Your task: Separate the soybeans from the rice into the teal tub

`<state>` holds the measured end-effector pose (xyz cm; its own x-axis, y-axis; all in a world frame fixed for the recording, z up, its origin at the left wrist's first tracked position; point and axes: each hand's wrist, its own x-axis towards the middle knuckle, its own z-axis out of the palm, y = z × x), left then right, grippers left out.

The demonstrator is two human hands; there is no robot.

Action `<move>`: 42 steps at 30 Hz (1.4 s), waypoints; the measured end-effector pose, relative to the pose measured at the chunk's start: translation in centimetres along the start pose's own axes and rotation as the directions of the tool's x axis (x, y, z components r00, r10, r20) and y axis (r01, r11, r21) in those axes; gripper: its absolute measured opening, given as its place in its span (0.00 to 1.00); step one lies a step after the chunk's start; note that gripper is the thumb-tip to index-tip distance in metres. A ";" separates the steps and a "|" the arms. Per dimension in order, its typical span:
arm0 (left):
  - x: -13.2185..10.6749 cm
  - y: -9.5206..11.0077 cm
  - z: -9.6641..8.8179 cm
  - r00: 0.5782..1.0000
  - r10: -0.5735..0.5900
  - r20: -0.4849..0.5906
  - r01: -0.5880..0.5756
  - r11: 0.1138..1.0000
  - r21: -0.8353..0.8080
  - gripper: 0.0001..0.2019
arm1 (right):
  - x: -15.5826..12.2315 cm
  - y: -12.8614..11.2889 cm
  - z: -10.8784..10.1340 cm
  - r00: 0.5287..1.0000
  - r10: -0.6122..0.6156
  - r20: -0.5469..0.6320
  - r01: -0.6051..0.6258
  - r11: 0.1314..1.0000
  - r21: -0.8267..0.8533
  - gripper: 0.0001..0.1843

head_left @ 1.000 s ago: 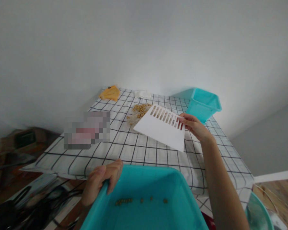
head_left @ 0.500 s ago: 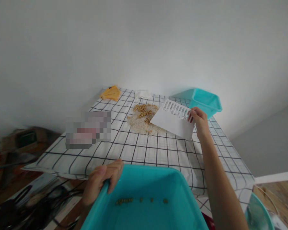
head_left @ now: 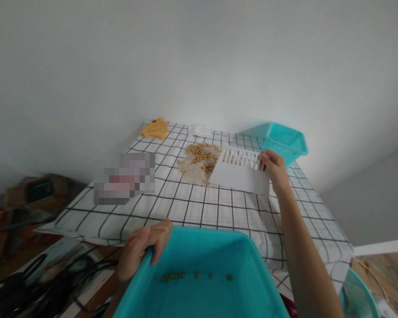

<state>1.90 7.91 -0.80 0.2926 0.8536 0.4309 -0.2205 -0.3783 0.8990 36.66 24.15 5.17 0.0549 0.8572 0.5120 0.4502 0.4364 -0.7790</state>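
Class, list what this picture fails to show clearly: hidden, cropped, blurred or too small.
Head view:
Pixelated patch on the tablecloth: blurred, unreadable.
Grain pile: right edge hidden behind the slotted card in the right hand.
Near teal bin, gripped by the left hand: front cut by the bottom edge.
Round teal item: cropped at the corner.

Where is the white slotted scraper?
Head view, right of centre: the right hand holds the white slotted plastic scraper just right of the bean-and-rice pile on the checked tablecloth.
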 end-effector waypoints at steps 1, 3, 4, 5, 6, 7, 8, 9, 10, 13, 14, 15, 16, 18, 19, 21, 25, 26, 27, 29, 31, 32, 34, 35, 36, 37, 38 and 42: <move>0.0 0.0 0.0 1.000 0.003 -0.006 -0.003 1.000 -0.003 0.32 | 0.0 -0.1 0.0 1.000 0.001 -0.003 -0.001 1.000 0.011 0.13; 0.0 -0.1 0.0 1.000 0.002 -0.001 -0.002 1.000 -0.003 0.32 | 0.0 -0.1 0.0 1.000 -0.001 -0.009 0.001 1.000 0.022 0.13; 0.0 -0.1 0.0 1.000 0.000 0.006 0.000 1.000 0.002 0.32 | 0.0 -0.1 0.0 1.000 -0.003 -0.009 0.003 1.000 0.022 0.13; 0.0 -0.1 0.0 1.000 0.002 0.008 -0.002 1.000 0.009 0.32 | 0.0 -0.1 0.0 1.000 -0.005 -0.006 0.005 1.000 0.019 0.13; 0.0 -0.1 -0.1 1.000 0.001 0.001 -0.001 1.000 0.018 0.32 | 0.0 -0.1 0.0 1.000 -0.006 -0.001 0.006 1.000 0.012 0.13; 0.0 -0.1 -0.1 1.000 0.001 -0.004 -0.001 1.000 0.027 0.32 | 0.0 -0.1 0.0 1.000 -0.006 0.006 0.006 1.000 0.005 0.13; 0.0 -0.2 -0.1 1.000 -0.001 -0.007 0.001 0.999 0.036 0.33 | 0.0 -0.1 0.1 1.000 -0.006 0.011 0.006 1.000 -0.001 0.12; 0.0 -0.2 -0.2 1.000 -0.006 -0.010 0.007 0.999 0.044 0.33 | 0.0 -0.1 0.1 1.000 -0.006 0.017 0.006 1.000 -0.005 0.12; 0.0 -0.2 -0.2 1.000 -0.009 -0.004 0.009 0.999 0.050 0.33 | 0.0 -0.2 0.1 1.000 -0.007 0.020 0.007 1.000 -0.005 0.13; 0.0 0.0 -0.2 1.000 -0.007 0.014 0.006 0.998 0.060 0.33 | 0.0 -0.3 0.2 1.000 -0.009 0.022 0.008 1.000 0.012 0.13; 0.1 0.0 -0.1 1.000 -0.002 0.009 0.002 0.998 0.060 0.33 | -0.1 -0.3 0.3 1.000 -0.007 0.017 0.007 1.000 0.017 0.13; 0.1 0.1 0.0 1.000 0.004 0.002 -0.004 0.998 0.060 0.33 | -0.1 -0.3 0.2 1.000 -0.006 0.006 0.006 1.000 0.018 0.13; 0.2 0.2 0.1 1.000 0.010 -0.007 -0.009 0.998 0.059 0.33 | -0.1 -0.2 0.2 1.000 -0.004 -0.011 0.004 1.000 0.016 0.13; 0.3 0.3 0.4 1.000 0.024 -0.021 -0.023 0.998 0.052 0.33 | 0.0 0.0 0.0 0.999 -0.001 -0.047 0.001 1.000 0.005 0.12; 0.3 0.3 0.5 0.999 0.028 -0.026 -0.027 0.999 0.046 0.33 | 0.0 0.1 -0.1 0.998 0.000 -0.060 0.000 1.000 -0.003 0.12; 0.3 0.3 0.6 0.999 0.032 -0.037 -0.031 0.999 0.027 0.33 | 0.1 0.3 -0.2 0.998 -0.002 -0.067 0.000 1.000 -0.020 0.12; 0.0 0.1 0.3 1.000 0.009 -0.015 -0.009 1.000 -0.001 0.32 | 0.1 0.3 -0.2 0.999 -0.018 -0.028 0.017 0.999 -0.036 0.13; 0.0 0.0 0.2 1.000 0.000 -0.002 0.000 1.000 0.000 0.32 | 0.0 0.2 -0.2 1.000 -0.024 -0.016 0.023 0.999 -0.032 0.13; -0.1 0.0 0.1 1.000 -0.010 0.004 0.010 1.000 0.000 0.32 | 0.0 0.1 -0.1 1.000 -0.030 -0.006 0.030 0.999 -0.026 0.13; -0.1 -0.1 0.0 1.000 -0.016 0.001 0.016 1.000 -0.004 0.32 | -0.1 -0.1 0.1 0.999 -0.042 0.014 0.042 0.999 -0.007 0.13; -0.1 -0.1 -0.2 1.000 -0.004 0.006 0.004 1.000 -0.010 0.32 | -0.2 -0.4 0.3 0.998 -0.050 0.033 0.050 0.999 0.022 0.14; 0.0 -0.1 -0.2 1.000 0.006 0.018 -0.006 1.000 -0.010 0.32 | -0.2 -0.5 0.3 0.998 -0.052 0.039 0.051 0.998 0.040 0.15; 0.1 -0.1 -0.2 0.999 0.016 0.052 -0.015 1.000 -0.007 0.32 | -0.2 -0.7 0.4 0.998 -0.058 0.036 0.056 0.996 0.075 0.15; 0.1 -0.1 -0.2 0.998 0.015 0.057 -0.015 1.000 -0.009 0.32 | -0.2 -0.7 0.4 0.998 -0.062 0.025 0.059 0.994 0.088 0.15; 0.1 -0.1 -0.2 0.999 0.016 0.052 -0.015 1.000 -0.013 0.32 | -0.2 -0.7 0.4 0.998 -0.065 0.010 0.064 0.993 0.097 0.15; 0.1 -0.1 -0.1 0.999 0.011 0.046 -0.011 1.000 -0.019 0.32 | -0.2 -0.6 0.4 0.998 -0.069 -0.003 0.069 0.993 0.101 0.16; 0.1 -0.1 -0.1 0.999 0.007 0.037 -0.006 1.000 -0.025 0.32 | -0.2 -0.6 0.4 0.997 -0.071 -0.013 0.072 0.992 0.102 0.16; -0.1 -0.2 -0.2 0.999 -0.006 0.037 0.007 1.000 -0.027 0.32 | -0.2 -0.3 0.6 0.998 -0.066 -0.007 0.066 0.994 0.091 0.15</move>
<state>1.69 7.99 -1.09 0.3278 0.8423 0.4279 -0.2436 -0.3622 0.8997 35.94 24.06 5.09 0.0312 0.8249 0.5645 0.3702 0.5150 -0.7731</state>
